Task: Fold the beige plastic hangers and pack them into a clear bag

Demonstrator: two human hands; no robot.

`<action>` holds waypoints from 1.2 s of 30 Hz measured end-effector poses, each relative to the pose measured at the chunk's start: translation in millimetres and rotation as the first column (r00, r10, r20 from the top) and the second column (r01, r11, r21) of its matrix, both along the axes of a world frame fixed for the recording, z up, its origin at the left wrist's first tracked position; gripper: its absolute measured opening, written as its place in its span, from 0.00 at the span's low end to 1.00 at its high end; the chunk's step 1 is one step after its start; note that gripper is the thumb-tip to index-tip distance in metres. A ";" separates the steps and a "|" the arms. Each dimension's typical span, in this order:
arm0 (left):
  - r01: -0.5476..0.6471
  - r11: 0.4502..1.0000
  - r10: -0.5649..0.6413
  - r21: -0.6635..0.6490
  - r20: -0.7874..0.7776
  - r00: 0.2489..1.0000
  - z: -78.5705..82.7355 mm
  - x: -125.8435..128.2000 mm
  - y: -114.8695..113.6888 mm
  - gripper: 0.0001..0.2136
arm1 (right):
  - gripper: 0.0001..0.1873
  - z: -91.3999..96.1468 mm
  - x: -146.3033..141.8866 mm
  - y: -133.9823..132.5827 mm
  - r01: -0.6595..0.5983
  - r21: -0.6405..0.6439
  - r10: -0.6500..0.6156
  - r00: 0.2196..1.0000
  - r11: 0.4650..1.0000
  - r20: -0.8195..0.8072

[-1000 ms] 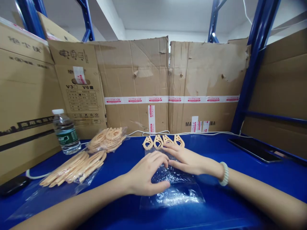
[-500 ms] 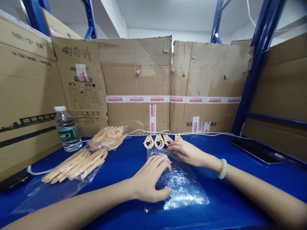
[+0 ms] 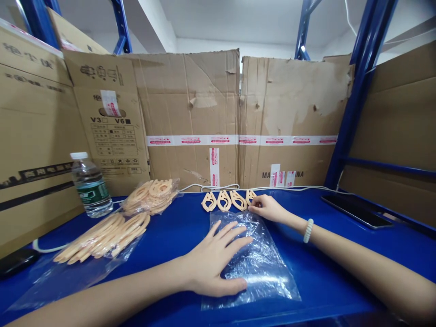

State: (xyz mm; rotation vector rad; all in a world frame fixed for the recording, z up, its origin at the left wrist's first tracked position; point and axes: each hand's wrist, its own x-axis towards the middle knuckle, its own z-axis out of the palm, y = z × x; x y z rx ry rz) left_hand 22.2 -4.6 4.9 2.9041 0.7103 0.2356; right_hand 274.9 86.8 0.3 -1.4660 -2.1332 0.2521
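Note:
A clear plastic bag (image 3: 259,268) lies flat on the blue shelf surface (image 3: 327,281) in front of me. My left hand (image 3: 214,261) rests on the bag's left side, fingers stretched out and spread. Behind the bag stands a row of several peach plastic pieces (image 3: 223,200). My right hand (image 3: 267,208), with a pale bead bracelet on the wrist, has its fingers curled at the rightmost piece (image 3: 250,196) of that row, touching it.
Two clear bags of peach pieces (image 3: 102,234) (image 3: 151,196) lie at the left, beside a water bottle (image 3: 90,185). Cardboard boxes (image 3: 190,118) wall the back and sides. A white cable (image 3: 218,187) runs along the back. A dark tablet (image 3: 356,211) lies at right, a black object (image 3: 15,262) at far left.
My right hand has left the bag and reached back to the rightmost peach piece. My left hand's fingers have uncurled and now lie flat on the bag.

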 end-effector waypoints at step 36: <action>-0.156 0.961 0.115 0.231 0.181 0.977 11.4 -2.5 -48.9 0.09 | 0.23 18.8 74.0 -27.2 -0.231 -0.043 0.211 0.775 0.972 0.596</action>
